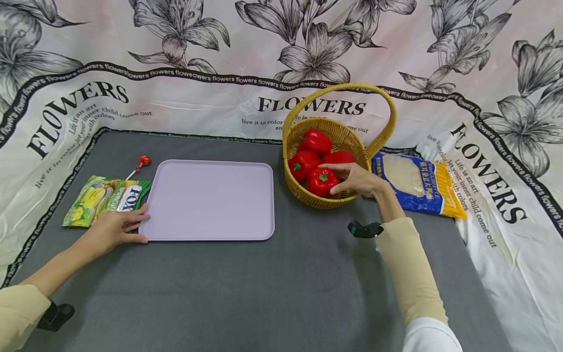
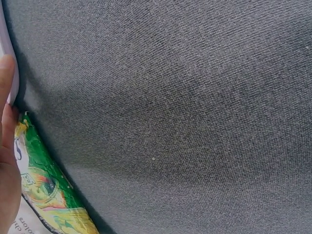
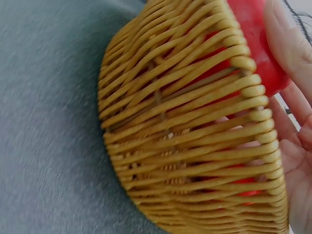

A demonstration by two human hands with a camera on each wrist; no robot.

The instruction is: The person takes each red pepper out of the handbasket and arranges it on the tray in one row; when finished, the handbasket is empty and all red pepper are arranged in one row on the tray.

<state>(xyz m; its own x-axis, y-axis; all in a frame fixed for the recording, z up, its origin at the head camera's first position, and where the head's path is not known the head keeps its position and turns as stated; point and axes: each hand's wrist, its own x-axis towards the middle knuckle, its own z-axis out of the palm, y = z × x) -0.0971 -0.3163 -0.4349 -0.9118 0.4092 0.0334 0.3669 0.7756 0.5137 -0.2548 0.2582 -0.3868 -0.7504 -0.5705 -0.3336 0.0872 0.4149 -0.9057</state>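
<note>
My left hand (image 1: 116, 227) is at the near left corner of a pale lilac rectangular tray (image 1: 206, 200). Its thumb and fingers hold the tray's edge, which also shows in the left wrist view beside the thumb (image 2: 6, 78). Over the right side of a yellow wicker basket (image 1: 318, 201), my right hand (image 1: 358, 180) grips the nearest red bell pepper (image 1: 322, 182) between thumb and fingers. Several red peppers lie in the basket. The right wrist view has the thumb (image 3: 290, 39) against a red pepper (image 3: 253, 44) just above the woven rim.
A green and yellow snack packet (image 1: 94, 198) lies left of the tray, under the left forearm's far side, with a red lollipop (image 1: 144, 160) behind it. Right of the basket is a blue and yellow bag (image 1: 411, 183). The basket's tall handle (image 1: 340, 87) arches above the peppers.
</note>
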